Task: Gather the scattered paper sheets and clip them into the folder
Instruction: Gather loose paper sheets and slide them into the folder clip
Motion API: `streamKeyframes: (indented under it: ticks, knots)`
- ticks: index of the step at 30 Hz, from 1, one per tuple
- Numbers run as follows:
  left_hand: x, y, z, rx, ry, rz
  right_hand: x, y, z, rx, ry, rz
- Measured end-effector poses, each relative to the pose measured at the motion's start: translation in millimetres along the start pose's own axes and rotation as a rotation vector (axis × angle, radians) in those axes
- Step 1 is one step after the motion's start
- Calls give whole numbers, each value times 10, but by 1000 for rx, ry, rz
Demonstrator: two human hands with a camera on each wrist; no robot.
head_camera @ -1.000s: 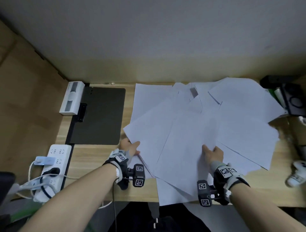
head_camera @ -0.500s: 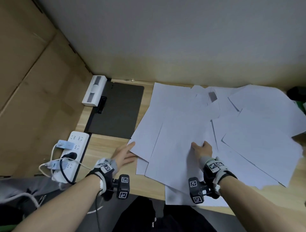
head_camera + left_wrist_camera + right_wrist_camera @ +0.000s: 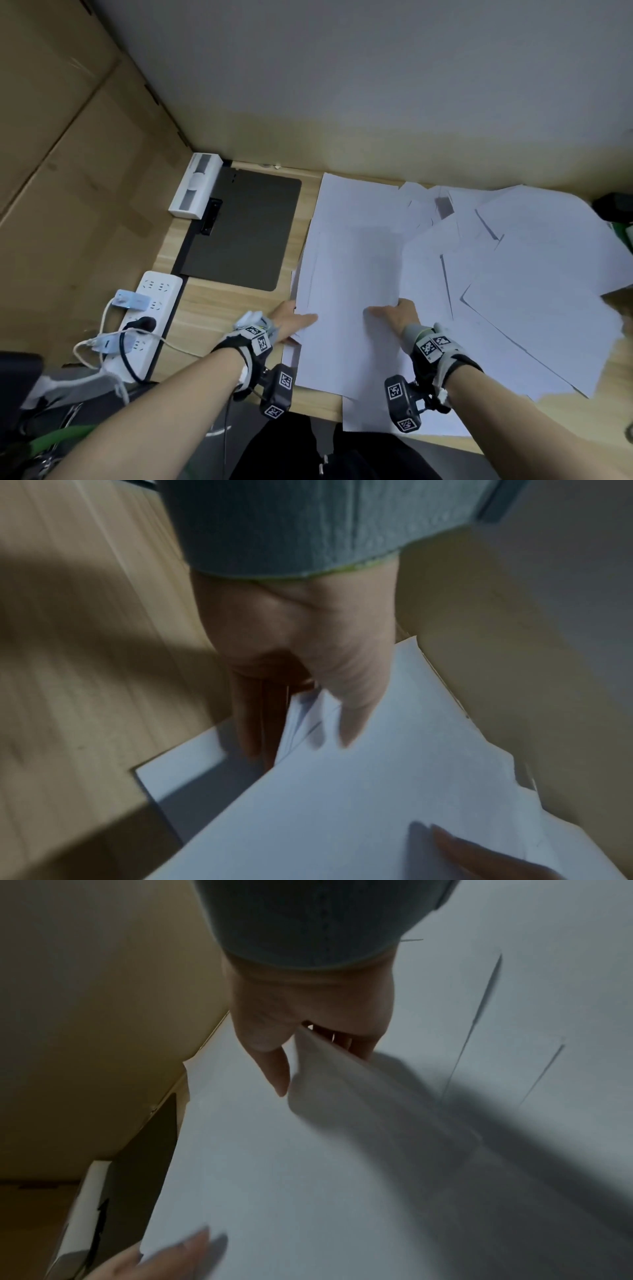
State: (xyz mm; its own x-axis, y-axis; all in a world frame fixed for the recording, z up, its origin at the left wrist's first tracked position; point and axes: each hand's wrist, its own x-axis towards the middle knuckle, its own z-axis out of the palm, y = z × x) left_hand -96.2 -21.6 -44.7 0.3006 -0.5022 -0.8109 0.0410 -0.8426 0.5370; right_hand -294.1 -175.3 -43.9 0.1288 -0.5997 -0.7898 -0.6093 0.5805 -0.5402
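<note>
Both hands grip the gathered paper sheets (image 3: 346,308) on the bench (image 3: 219,308), left hand (image 3: 291,320) and right hand (image 3: 399,315) pinching the stack's sides, now squarer than before, the black folder (image 3: 246,233) lying open just left.

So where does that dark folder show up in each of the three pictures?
Head: the folder lies flat at left centre, left of the paper sheets.
Left wrist: not in it.
Right wrist: a dark strip at lower left, beside the sheets' edge.
Shared landmark: the left hand, thumb on the sheets' near edge, at the bottom of the right wrist view.
</note>
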Motion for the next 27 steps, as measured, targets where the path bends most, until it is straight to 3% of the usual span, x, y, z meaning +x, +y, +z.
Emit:
streamKeyframes:
  ticks: [5, 10, 14, 19, 23, 27]
  knots:
    - [-102, 348, -83, 84, 102, 162, -232, -407, -91, 63, 4, -159]
    - [-381, 1120, -474, -114, 253, 371, -471, -1223, -397, 253, -5, -426]
    - [-560, 1525, -769, -255, 213, 445, -655, -1671, -597, 408, -106, -584]
    - [-659, 1556, -785, -281, 172, 477, -669, -1509, -616, 367, -179, -566]
    - [-598, 1509, -665, -321, 200, 502, -659, -1366, -501, 303, -149, -555]
    - [-606, 1639, -599, -377, 214, 513, -697, -1567, -476, 322, -116, -586]
